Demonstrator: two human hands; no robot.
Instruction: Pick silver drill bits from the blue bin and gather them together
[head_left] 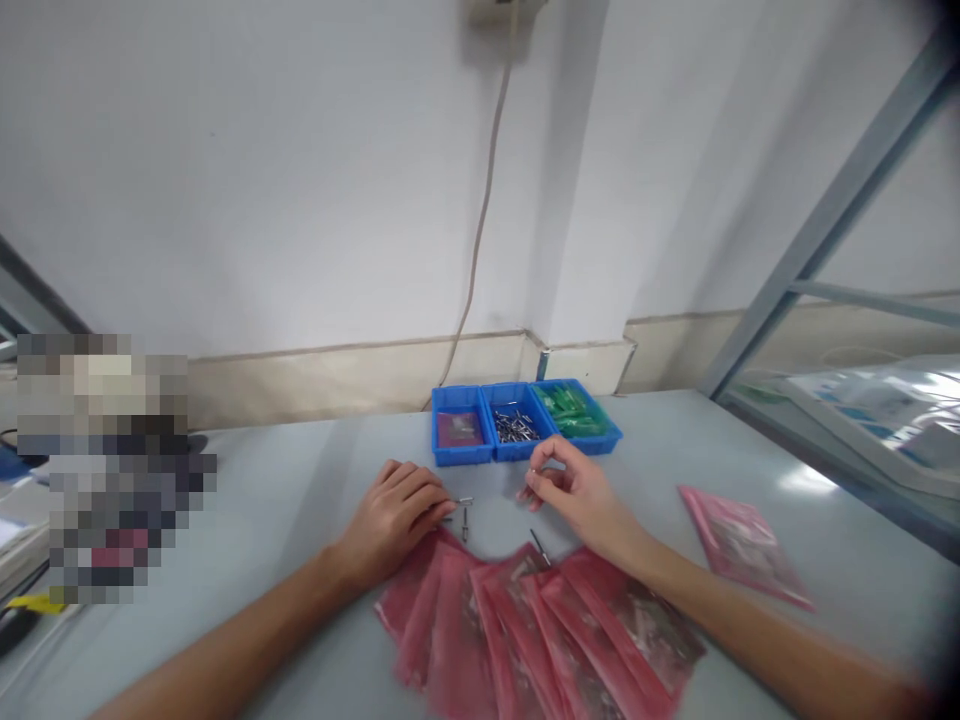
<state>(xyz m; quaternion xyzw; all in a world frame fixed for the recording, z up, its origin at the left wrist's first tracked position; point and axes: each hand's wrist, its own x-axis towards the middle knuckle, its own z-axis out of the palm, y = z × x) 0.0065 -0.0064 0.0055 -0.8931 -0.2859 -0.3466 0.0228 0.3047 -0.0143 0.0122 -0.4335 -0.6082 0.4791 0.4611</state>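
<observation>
My left hand [397, 508] touches or nearly touches a metal pin [465, 500]; my right hand [574, 488] curls. I can't tell whether either grips. Pins look light, stiff, slick: best pinched mid-shaft. Nearer, pink bags [465, 625] fan out.

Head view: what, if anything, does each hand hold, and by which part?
Left hand: at the left end of a metal pin; whether gripped cannot be told. Right hand: curled; any hold cannot be told.
</observation>
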